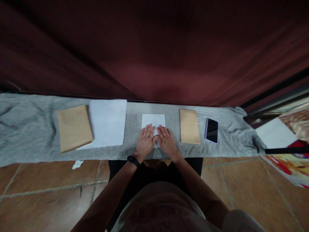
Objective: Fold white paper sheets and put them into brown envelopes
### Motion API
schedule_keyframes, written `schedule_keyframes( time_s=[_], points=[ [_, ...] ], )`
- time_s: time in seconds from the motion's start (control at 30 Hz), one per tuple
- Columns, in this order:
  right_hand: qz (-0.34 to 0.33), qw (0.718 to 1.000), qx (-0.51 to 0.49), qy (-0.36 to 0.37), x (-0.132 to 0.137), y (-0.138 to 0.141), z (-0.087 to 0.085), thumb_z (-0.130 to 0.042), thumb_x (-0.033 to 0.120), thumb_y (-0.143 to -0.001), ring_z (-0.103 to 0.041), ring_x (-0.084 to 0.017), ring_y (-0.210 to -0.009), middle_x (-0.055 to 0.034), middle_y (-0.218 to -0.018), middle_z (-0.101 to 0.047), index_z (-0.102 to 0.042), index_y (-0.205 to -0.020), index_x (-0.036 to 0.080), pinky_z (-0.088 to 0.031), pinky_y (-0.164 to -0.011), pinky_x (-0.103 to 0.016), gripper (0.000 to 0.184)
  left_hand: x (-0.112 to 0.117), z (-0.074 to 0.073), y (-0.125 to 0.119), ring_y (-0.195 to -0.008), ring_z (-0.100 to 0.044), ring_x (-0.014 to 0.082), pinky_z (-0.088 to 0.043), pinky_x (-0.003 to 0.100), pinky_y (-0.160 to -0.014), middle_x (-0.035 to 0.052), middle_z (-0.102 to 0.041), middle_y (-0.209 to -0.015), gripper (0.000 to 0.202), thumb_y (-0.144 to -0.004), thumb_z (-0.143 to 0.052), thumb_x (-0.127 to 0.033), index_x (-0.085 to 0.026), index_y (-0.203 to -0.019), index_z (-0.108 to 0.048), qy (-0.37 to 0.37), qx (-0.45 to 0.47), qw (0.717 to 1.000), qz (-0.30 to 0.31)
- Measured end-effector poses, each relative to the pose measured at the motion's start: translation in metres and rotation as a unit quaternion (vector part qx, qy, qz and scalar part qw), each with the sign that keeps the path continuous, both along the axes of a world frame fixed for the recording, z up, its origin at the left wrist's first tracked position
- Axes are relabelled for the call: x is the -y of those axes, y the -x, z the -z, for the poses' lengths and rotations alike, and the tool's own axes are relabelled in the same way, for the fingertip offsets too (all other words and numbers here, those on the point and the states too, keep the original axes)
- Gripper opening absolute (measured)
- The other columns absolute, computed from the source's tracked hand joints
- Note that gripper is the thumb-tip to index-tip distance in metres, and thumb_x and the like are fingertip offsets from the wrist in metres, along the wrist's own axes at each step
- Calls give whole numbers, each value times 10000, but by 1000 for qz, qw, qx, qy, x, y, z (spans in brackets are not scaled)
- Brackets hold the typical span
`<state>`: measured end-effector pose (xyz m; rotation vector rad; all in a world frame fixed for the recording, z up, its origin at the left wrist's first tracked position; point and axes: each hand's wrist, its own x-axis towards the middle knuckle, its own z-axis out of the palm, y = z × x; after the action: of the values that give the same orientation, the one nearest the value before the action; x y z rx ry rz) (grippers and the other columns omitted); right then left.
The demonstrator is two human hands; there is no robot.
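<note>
A small white sheet of paper [153,119] lies flat on the grey cloth in front of me; whether it is folded I cannot tell. My left hand [146,139] presses flat on its left part, fingers stretched out and pointing away from me. On its right part rests my right hand [166,140], also flat with fingers extended. The two thumbs come close together over the middle of the sheet. Both hands cover much of the paper's lower half.
Left of my hands are a stack of larger white paper [108,122] and brown envelopes [74,129] overlapping it. To the right lie a brown envelope [190,126] and a phone [212,130]. A dark red curtain [154,64] hangs behind the narrow grey cloth-covered surface [132,129].
</note>
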<state>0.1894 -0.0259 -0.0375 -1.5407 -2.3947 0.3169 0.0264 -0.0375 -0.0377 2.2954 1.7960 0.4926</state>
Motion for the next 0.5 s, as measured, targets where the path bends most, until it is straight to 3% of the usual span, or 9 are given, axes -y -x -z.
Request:
schedule_keyframes(
  time_s=[0.3,0.5],
  points=[
    [42,999,-5,-5,-5,-19,5,-346,341,-1094,-338,-298,-1545,-127,-1670,-366,-395,-1600,142,-233,-1269,-535,546,9,-2,13,-1592,-223,311,-152,531,-1298,201,-300,-1684,664,-1039,-419,-453,-88,-1593,-376,-5,-16,1000,-13],
    [29,999,-14,-7,-21,-5,-3,-333,338,-1099,-341,-274,-1547,-124,-1661,-384,-447,-1570,121,-243,-1281,-495,531,9,1,12,-1598,-190,329,-152,539,-1296,227,-283,-1684,675,-1034,-440,-452,-56,-1579,-388,-9,-26,1000,-3]
  ],
)
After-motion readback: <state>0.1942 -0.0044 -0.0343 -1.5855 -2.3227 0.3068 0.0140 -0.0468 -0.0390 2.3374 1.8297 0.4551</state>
